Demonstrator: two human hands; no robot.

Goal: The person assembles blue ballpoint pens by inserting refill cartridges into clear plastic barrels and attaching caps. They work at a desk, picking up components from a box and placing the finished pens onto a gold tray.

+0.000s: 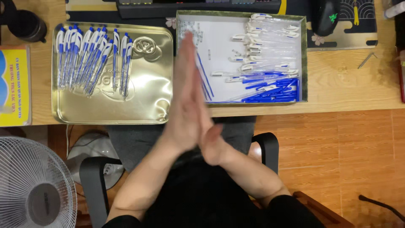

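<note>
My left hand point(185, 95) and right hand point(211, 141) are pressed flat together, palm to palm, fingers straight and pointing away from me. Neither has hold of anything; they hover over the near edge of the desk point(346, 84), just in front of the cardboard box point(304, 59).

Left of that box sits a gold metal tray point(147, 101) with a row of finished blue-and-white pens point(90, 59) lined up at its far left end; most of the tray is bare. Inside the box lie the loose parts: clear barrels with white clips point(265, 38) toward the far right corner, blue pieces point(274, 90) heaped at the near right corner, a few blue refills point(204, 80) at its left. Judging by that, a good batch is assembled and plenty of parts remain.

The desk is pale wood. Beyond the box is a dark keyboard point(198, 6), right of it a black mouse point(325, 17). Far left of the box a yellow booklet point(14, 84); below it a white fan point(36, 190) on the wooden floor.
</note>
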